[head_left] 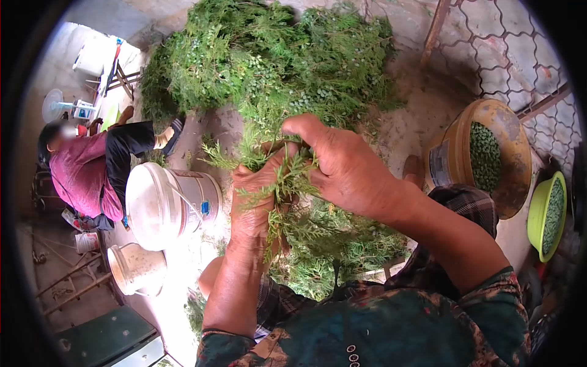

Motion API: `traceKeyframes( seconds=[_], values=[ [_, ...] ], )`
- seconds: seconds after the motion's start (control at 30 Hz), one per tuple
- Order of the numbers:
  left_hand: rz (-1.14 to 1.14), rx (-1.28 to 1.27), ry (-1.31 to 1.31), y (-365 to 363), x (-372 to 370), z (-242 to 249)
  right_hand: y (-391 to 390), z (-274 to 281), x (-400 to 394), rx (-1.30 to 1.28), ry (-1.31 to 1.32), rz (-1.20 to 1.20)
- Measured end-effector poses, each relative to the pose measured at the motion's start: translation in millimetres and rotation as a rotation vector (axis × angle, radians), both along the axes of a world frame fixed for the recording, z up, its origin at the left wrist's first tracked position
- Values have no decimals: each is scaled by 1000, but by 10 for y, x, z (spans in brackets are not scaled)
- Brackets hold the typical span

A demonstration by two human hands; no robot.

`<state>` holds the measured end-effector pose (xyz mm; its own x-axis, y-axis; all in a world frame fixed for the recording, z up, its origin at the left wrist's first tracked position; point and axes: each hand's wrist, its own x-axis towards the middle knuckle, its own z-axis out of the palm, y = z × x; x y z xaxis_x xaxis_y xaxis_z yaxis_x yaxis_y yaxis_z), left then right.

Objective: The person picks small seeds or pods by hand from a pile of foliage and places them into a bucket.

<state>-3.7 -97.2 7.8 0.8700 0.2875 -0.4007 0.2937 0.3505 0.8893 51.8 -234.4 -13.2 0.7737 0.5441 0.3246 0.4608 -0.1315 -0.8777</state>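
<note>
My left hand (252, 191) is closed around a leafy evergreen sprig (296, 180), whose flat green fronds spill out on both sides of the fist. Right against it, my right hand (348, 162) has its fingers curled in at the sprig. The fingertips are partly hidden, so what they pinch cannot be made out. More cut branches (336, 238) lie below my hands, over and around my lap. Beyond them rises a large heap of evergreen branches (269, 58) dotted with small pale green berries.
To my right stand a yellowish bucket (516, 165) holding green berries and a lime green basin (538, 211) of them. On the left are a lidded white bucket (147, 205), a smaller cream bucket (137, 269) and a seated person (82, 162). Wire mesh (520, 55) lines the right.
</note>
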Motion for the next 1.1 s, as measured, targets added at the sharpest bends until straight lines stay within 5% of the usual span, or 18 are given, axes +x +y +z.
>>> traceKeyframes(
  seconds=[0.07,0.2,0.3,0.37,0.4,0.43,0.53,0.77,0.8,0.9,0.97,1.03,1.1],
  values=[
    [47,11,-10,-58,32,5,8,-22,-11,-124,-135,-11],
    [72,-22,40,30,-27,10,-6,37,-9,-139,-2,37],
    [24,-35,78,62,-13,77,38,72,50,21,-74,18],
    [-155,-127,-144,173,5,-20,-20,203,30,358,570,214],
    [-111,-411,-250,140,-16,-43,8,206,9,530,696,257],
    [-110,-408,-250,153,-20,-47,2,201,21,533,696,260],
    [-276,-915,-364,298,52,-134,-90,249,91,247,549,115],
    [-595,-1183,-570,351,183,-404,-2,54,42,283,367,7],
    [-413,-1081,-499,311,111,-307,-8,85,26,256,367,29],
    [-562,-1221,-579,276,144,-454,95,37,-19,364,299,65],
    [-542,-1012,-542,271,84,-317,126,60,-59,498,230,74],
    [-438,-875,-389,220,59,-182,90,195,-103,493,670,195],
    [-394,-863,-341,217,11,-218,96,215,-113,524,688,209]
  ],
)
